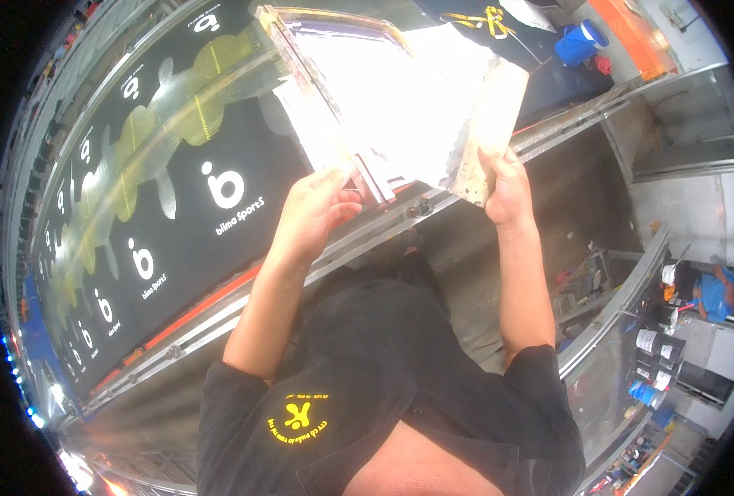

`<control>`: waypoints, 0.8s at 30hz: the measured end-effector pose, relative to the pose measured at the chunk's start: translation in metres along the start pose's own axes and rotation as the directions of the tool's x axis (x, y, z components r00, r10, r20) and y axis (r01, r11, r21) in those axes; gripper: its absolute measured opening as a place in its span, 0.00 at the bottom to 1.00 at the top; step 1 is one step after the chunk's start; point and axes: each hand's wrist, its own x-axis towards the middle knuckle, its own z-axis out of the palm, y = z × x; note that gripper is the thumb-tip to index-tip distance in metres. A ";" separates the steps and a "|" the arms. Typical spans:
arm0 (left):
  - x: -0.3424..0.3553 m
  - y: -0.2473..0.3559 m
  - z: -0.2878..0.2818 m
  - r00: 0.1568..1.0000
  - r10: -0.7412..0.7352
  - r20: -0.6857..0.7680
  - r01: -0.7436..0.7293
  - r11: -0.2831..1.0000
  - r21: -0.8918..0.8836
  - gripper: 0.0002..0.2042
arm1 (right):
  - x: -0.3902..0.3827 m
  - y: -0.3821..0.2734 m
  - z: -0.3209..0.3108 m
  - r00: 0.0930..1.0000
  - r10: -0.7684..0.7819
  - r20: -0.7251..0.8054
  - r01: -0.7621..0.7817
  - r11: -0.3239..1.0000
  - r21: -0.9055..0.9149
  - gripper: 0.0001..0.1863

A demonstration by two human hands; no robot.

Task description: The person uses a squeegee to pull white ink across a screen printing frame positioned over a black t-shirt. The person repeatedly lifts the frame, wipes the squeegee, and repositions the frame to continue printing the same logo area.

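Observation:
My left hand [321, 207] is closed on the lower left part of a pale metal-edged frame [328, 102], which tilts across the upper middle with white sheet material [439, 99] against it. My right hand [503, 186] grips a long cream, stained strip or board [501, 99] at the right side of the white material. The overexposure hides where one piece ends and the other begins. Beneath them is a long dark printing table [263, 153] with white printed shapes and translucent yellowish patches.
A metal rail [561, 136] runs along the table edge. At upper right are a blue container [576, 45], yellow straps [487, 18] and an orange board [623, 37]. Another person in blue [712, 298] is at far right, near several dark buckets [656, 347].

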 end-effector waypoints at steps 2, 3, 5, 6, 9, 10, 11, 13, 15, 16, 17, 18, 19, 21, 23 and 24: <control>0.002 -0.004 -0.005 1.000 -0.009 0.008 0.009 1.000 -0.012 0.18 | 0.001 0.003 0.005 0.999 0.037 -0.004 -0.037 0.999 0.040 0.20; 0.003 -0.006 -0.006 1.000 -0.013 0.011 0.013 1.000 -0.019 0.18 | 0.002 0.003 0.008 0.999 0.050 -0.012 -0.049 0.997 0.058 0.20; 0.002 -0.007 -0.006 1.000 -0.009 0.007 0.009 0.999 -0.038 0.19 | 0.006 0.000 0.014 0.998 0.063 -0.027 -0.060 0.993 0.099 0.20; 0.002 -0.008 -0.006 1.000 -0.006 0.005 0.006 0.999 -0.048 0.19 | 0.010 -0.004 0.019 0.997 0.063 -0.033 -0.058 0.991 0.121 0.20; 0.002 -0.010 -0.008 0.999 -0.035 -0.004 0.035 0.998 -0.045 0.19 | 0.016 -0.013 0.026 0.999 -0.007 -0.050 0.011 0.997 0.080 0.21; 0.002 -0.011 -0.009 0.999 -0.033 -0.008 0.033 0.998 -0.046 0.19 | 0.018 -0.015 0.027 0.998 -0.043 -0.053 0.046 0.998 0.048 0.21; 0.001 -0.012 -0.008 0.999 -0.031 -0.015 0.031 0.998 -0.047 0.19 | 0.020 -0.016 0.029 0.995 -0.092 -0.048 0.090 0.995 -0.051 0.22; 0.002 -0.014 -0.009 1.000 -0.022 -0.016 0.021 0.998 -0.054 0.20 | 0.018 -0.016 0.034 0.969 -0.246 0.029 0.246 0.939 -0.239 0.22; 0.003 -0.018 -0.012 1.000 -0.008 -0.004 0.008 0.998 -0.064 0.20 | 0.015 -0.015 0.032 0.929 -0.349 0.126 0.369 0.833 -0.412 0.24; 0.003 -0.019 -0.012 1.000 -0.010 -0.007 0.009 0.998 -0.067 0.20 | 0.012 -0.015 0.032 0.920 -0.354 0.169 0.391 0.793 -0.467 0.24; 0.003 -0.019 -0.012 1.000 -0.014 -0.010 0.013 0.998 -0.069 0.20 | 0.005 -0.015 0.033 0.911 -0.355 0.210 0.411 0.750 -0.518 0.24; 0.003 -0.020 -0.012 1.000 -0.018 -0.013 0.017 0.997 -0.070 0.20 | -0.001 -0.014 0.034 0.901 -0.353 0.251 0.432 0.703 -0.564 0.25; 0.002 -0.020 -0.013 1.000 -0.019 -0.008 0.018 0.997 -0.075 0.20 | -0.004 -0.008 0.036 0.869 -0.409 0.277 0.491 0.646 -0.585 0.23; 0.003 -0.019 -0.013 1.000 -0.014 0.003 0.014 0.996 -0.088 0.19 | -0.017 -0.006 0.034 0.874 -0.371 0.315 0.484 0.598 -0.639 0.23; 0.003 -0.022 -0.017 1.000 -0.028 0.006 0.028 0.997 -0.071 0.19 | -0.028 -0.009 0.035 0.865 -0.360 0.350 0.501 0.583 -0.640 0.24; 0.003 -0.023 -0.019 0.999 -0.035 0.007 0.036 0.998 -0.060 0.19 | -0.029 -0.015 0.038 0.874 -0.344 0.341 0.485 0.621 -0.616 0.24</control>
